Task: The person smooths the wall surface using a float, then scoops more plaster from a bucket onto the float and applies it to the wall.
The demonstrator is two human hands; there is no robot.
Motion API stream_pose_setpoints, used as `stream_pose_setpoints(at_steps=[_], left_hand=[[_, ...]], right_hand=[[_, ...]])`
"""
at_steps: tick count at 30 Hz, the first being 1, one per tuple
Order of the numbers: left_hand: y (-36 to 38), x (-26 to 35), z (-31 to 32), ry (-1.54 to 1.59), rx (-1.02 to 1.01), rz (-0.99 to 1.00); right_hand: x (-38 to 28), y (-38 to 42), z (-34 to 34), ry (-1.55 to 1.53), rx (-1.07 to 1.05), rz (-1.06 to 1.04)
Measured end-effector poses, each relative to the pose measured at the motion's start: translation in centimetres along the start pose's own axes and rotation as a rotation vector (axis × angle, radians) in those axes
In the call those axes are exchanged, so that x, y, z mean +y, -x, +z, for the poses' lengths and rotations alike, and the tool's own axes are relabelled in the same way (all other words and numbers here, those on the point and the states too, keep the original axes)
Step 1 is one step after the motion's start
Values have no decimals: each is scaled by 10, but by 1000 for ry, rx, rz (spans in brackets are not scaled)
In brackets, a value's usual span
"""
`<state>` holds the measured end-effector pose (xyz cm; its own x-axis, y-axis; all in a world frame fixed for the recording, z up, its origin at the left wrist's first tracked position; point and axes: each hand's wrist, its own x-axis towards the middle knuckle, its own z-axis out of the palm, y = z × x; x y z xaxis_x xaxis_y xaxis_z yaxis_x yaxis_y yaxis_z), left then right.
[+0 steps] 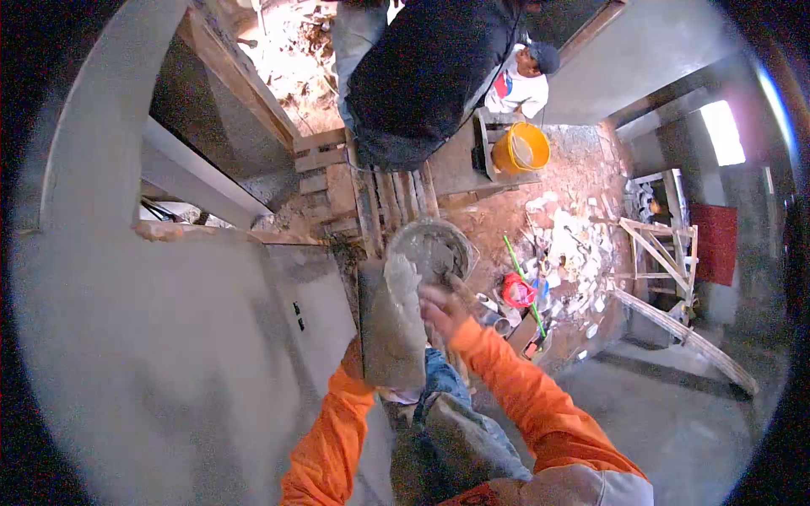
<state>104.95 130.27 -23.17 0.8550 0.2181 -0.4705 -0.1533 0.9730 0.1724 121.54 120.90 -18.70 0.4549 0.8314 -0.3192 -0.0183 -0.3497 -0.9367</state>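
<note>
My left hand [352, 358] grips the lower left edge of a flat grey board [390, 337], with most of its fingers hidden behind it. Wet grey mortar [402, 282] lies along the board's upper right edge. Just beyond, a round bucket [467, 244] holds more grey mortar [430, 250]. My right hand [445, 310] is at the near rim of the bucket, right of the board. Its fingers are curled and blurred, and whatever they hold is too unclear to make out.
Wooden planks [392, 201] run ahead below the bucket. A person in dark clothes [422, 76] stands close in front; another in a white shirt [516, 88] is behind a yellow bucket [530, 135]. A plastered wall [186, 337] is at left, rubble [574, 253] and a wooden trestle [662, 253] at right.
</note>
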Motion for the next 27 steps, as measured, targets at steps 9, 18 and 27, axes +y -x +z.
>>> stream_pose_setpoints(at_steps=[9, 18, 27], left_hand=[[157, 27, 123, -64, 31, 142], [334, 47, 229, -150, 119, 351], [506, 120, 342, -1547, 1077, 753]], right_hand=[[-220, 84, 67, -1301, -629, 248], [-329, 139, 127, -870, -849, 160], [-383, 43, 185, -1310, -906, 244]])
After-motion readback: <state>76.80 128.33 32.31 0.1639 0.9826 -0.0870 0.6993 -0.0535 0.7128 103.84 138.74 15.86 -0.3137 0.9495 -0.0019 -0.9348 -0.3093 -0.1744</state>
